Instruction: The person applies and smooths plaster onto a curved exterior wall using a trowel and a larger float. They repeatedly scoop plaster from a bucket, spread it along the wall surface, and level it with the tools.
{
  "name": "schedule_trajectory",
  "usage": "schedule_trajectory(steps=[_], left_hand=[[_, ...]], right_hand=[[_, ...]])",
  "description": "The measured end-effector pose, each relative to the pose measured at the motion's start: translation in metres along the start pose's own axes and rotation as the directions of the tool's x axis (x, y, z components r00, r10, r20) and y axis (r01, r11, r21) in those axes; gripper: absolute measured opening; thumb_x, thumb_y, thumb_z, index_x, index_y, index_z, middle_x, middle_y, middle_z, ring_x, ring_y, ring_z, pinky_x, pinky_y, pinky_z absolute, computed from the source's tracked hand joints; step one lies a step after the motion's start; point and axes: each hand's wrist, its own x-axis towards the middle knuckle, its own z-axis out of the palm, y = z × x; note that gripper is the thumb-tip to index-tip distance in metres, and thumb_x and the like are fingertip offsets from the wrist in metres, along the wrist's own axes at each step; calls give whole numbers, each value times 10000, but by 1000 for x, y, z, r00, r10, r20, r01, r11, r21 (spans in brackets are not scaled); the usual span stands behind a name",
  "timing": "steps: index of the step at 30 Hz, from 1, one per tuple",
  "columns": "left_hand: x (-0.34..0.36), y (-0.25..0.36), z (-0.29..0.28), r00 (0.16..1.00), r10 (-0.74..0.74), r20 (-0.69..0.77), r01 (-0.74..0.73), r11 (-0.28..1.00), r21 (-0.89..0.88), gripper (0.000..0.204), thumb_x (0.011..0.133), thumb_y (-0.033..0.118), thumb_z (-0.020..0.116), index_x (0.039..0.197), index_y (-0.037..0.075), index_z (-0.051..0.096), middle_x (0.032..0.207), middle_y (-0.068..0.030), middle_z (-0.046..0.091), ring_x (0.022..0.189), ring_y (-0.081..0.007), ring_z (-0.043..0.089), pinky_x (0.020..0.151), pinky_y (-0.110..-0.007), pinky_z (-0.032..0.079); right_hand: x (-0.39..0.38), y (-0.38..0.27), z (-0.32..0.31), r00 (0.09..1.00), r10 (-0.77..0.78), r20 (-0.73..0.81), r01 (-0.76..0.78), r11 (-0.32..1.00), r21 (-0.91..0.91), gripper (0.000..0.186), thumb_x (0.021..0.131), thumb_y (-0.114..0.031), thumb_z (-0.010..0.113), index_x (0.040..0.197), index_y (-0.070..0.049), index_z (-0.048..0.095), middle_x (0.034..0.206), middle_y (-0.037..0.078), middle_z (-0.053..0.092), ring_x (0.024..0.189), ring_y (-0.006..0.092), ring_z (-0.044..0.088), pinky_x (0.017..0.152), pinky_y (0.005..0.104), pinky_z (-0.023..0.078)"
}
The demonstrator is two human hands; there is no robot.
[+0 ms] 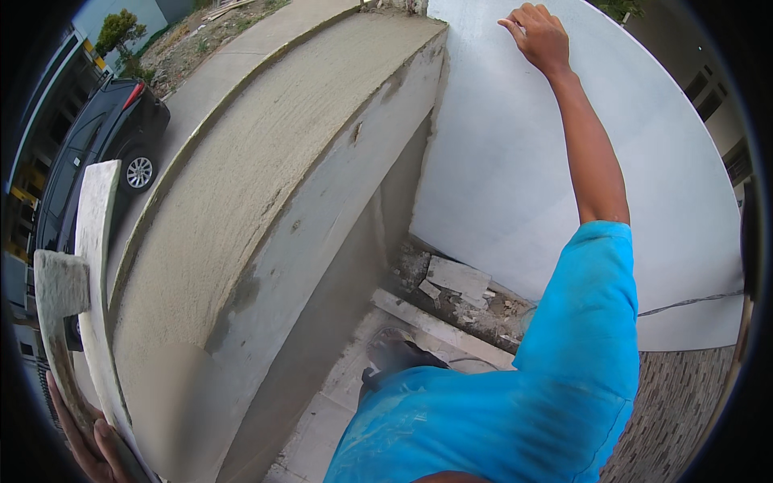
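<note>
At the lower left, my left hand (84,451) is wrapped around the handle of a plastering float (98,233), a long pale board caked with dried mortar. The float stands tilted on edge beside the ledge, its flat face turned toward the wet mortar (241,153). That grey mortar covers the ledge's top in a rough, grainy layer. My right arm stretches up and away, and my right hand (541,39) is closed in front of the white wall (499,145), near its top edge. Whatever its fingers hold, if anything, is hidden.
Below the ledge's smooth grey side (322,209), broken tile pieces (459,278) and rubble lie by the wall's foot. My foot (390,346) is on pale floor tiles. A dark car (105,153) stands on the road at left. A cable (692,302) runs along the right.
</note>
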Motion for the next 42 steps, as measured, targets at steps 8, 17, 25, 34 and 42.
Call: schedule_trajectory(steps=[8,17,25,34,42], left_hand=[[148,139,101,878,456,148,-384,854,-352,615,938,141,571,1527,139,393,1274,-223,639,1000,-308,704,938,-453,537],[252,297,201,786,616,41,-573,753,-323,557,1028,411,491,1548,269,348,1020,-208,714,862,-311,714,869,-452,540],[284,359,230,815,564,135,-516,811,-275,563,1041,466,415,1560,279,301,1278,-200,640,1157,-329,637,1107,-497,421],[275,361,216,832,481,278,-428,874,-231,566,1033,424,452,1559,275,307,1237,-204,658,1111,-308,664,1060,-481,474],[239,306,202,830,554,65,-528,818,-229,563,1032,388,478,1555,243,328,1021,-186,724,892,-297,717,891,-446,542]], right_hand=[[-55,74,-24,935,-319,-155,273,927,-258,255,882,-341,713,850,-110,608,839,32,531,757,207,546,650,322,447],[-65,84,-9,882,-431,-193,319,845,-429,232,875,-351,743,884,-149,631,874,-27,555,800,117,543,696,272,442],[-66,87,-7,887,-421,-190,315,852,-419,210,871,-345,759,895,-156,669,881,-45,606,802,94,562,714,254,459],[-66,90,-8,892,-410,-192,306,859,-411,170,859,-300,767,864,-160,672,856,-66,615,777,82,564,690,253,451],[-64,86,-8,904,-387,-182,290,867,-406,144,866,-265,758,850,-153,669,847,-65,611,746,88,553,673,244,430]])
